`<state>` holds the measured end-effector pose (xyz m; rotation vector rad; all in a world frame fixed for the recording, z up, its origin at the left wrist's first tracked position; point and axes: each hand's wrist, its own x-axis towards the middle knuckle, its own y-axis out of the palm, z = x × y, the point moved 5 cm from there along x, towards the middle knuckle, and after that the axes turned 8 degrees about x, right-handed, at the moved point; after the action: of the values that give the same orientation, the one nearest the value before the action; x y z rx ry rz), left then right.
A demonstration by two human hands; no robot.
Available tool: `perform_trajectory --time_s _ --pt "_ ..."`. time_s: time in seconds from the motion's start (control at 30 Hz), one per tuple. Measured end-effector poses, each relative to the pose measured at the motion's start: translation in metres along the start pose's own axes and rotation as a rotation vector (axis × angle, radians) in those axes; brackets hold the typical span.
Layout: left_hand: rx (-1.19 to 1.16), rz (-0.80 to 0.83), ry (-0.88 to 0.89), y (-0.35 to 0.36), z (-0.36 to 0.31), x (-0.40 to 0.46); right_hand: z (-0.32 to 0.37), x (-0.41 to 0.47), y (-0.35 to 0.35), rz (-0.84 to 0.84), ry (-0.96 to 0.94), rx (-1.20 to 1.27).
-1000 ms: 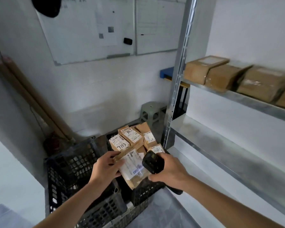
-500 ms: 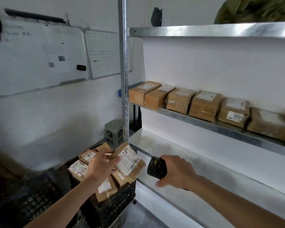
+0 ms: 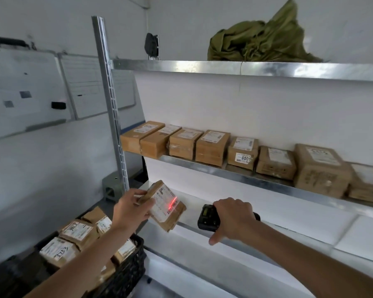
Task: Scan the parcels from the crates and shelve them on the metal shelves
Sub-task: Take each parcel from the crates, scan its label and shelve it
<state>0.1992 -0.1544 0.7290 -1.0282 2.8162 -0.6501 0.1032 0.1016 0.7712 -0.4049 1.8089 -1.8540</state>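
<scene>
While the metal shelves (image 3: 256, 181) carry a parcel row (image 3: 211, 147) at one o'clock, the crate (image 3: 125, 276) sits at seven. My left hand (image 3: 130, 208) grips the parcel (image 3: 165, 206); my right hand (image 3: 233, 217) clasps the scanner (image 3: 207, 217), its red line on the label.

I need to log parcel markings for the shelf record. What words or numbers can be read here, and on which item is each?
"800": front sticker of a parcel on the middle shelf; further digits unclear.
"3253", handwritten: label of the nearest parcel in the crate.
Handwritten word on the next crate parcel: unreadable.
Label on the held parcel, in the left hand: too small.
Other shelf labels and the whiteboard: blurred.
</scene>
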Motion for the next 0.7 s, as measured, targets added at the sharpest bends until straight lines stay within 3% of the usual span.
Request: perform_trajectory --time_s 0.7 --pt "-0.034 0.02 0.015 0.03 -0.011 0.007 -0.032 0.006 0.004 -0.005 0.031 -0.009"
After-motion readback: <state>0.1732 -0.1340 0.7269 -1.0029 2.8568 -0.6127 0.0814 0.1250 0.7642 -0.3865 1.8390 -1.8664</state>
